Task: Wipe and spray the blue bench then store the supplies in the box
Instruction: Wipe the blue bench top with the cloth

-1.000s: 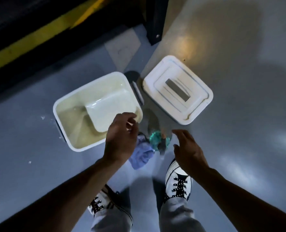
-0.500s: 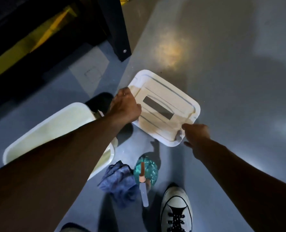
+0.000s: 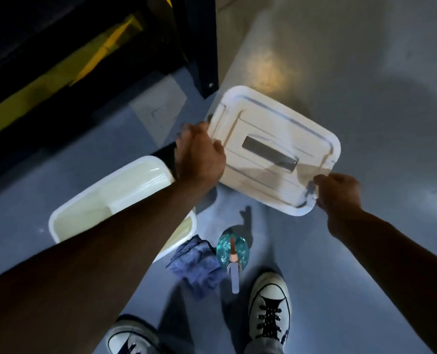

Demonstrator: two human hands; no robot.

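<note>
Change: vs half a sec ago both hands now grip the lid [image 3: 273,152] and it looks raised off the floor [image 3: 365,72], tilted; before it lay flat.
Box [image 3: 120,195]: white, open, on floor at left; L forearm hides its near half.
Lid: white, grey strip in centre, right of box.
Left hand [image 3: 199,154]: fingers curled round lid's left edge.
Right hand [image 3: 340,192]: pinching lid's near-right corner.
Cloth [image 3: 197,264]: blue, crumpled, by box corner.
Spray bottle [image 3: 232,254]: teal, upright, touching cloth; blurry.
Shoes [image 3: 270,305]: left one cut off.
</note>
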